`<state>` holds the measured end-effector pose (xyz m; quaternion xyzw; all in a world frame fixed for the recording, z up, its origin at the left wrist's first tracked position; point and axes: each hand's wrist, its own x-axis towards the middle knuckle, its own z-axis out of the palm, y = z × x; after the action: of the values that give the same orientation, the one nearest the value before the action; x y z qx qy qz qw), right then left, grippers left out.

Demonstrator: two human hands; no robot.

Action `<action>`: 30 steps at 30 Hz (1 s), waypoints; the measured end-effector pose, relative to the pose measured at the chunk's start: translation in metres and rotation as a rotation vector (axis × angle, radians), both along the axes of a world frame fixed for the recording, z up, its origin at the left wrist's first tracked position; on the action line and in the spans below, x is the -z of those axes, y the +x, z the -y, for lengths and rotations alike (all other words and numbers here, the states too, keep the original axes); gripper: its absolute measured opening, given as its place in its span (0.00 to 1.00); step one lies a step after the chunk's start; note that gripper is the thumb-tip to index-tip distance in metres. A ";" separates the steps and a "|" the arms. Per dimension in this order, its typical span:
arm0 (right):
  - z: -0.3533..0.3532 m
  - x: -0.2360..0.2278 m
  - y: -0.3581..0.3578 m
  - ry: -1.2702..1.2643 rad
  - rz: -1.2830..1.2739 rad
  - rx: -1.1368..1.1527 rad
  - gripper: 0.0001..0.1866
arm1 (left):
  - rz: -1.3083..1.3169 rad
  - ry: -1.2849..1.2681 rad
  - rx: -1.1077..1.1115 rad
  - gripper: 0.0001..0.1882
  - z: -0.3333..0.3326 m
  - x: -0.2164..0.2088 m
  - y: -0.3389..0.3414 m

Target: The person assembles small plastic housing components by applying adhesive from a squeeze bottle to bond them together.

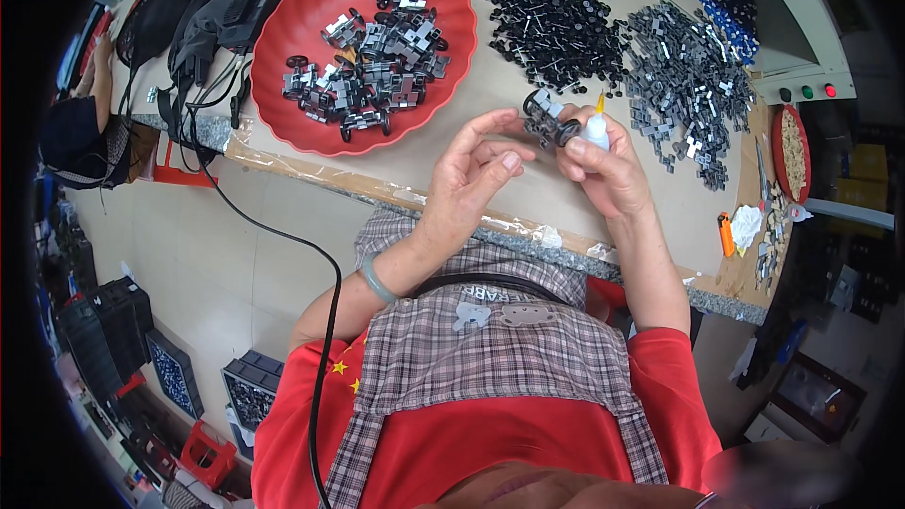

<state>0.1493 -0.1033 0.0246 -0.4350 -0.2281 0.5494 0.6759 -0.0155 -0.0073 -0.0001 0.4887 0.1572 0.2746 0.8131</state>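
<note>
My right hand [611,170] is closed around a small white glue bottle [595,131] with a yellow nozzle pointing up. Just left of the bottle is a grey-and-black toy car chassis [544,113] with black wheels, tilted above the table. My left hand [471,170] has its fingers loosely curved and apart, their tips close to the chassis; the thumb stands away from it. Which fingers bear the chassis is partly hidden. A big red scalloped dish [273,113] at the left carries a heap of similar wheeled chassis [377,61].
Beyond my hands lie a pile of black wheels on axles [556,19] and a pile of grey plastic parts [688,75]. An orange lighter [725,234] and crumpled white tissue [747,226] lie at the right. A black cable [283,238] hangs past the table's left front edge.
</note>
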 end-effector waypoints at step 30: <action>0.028 0.006 -0.032 0.120 1.497 0.321 0.15 | -0.047 -0.350 0.007 0.09 -0.020 0.002 -0.002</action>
<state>0.1178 -0.1311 0.0184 -0.6813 -0.5883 -0.0098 0.4354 -0.0177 0.0130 -0.0020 0.3467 0.2200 0.2289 0.8826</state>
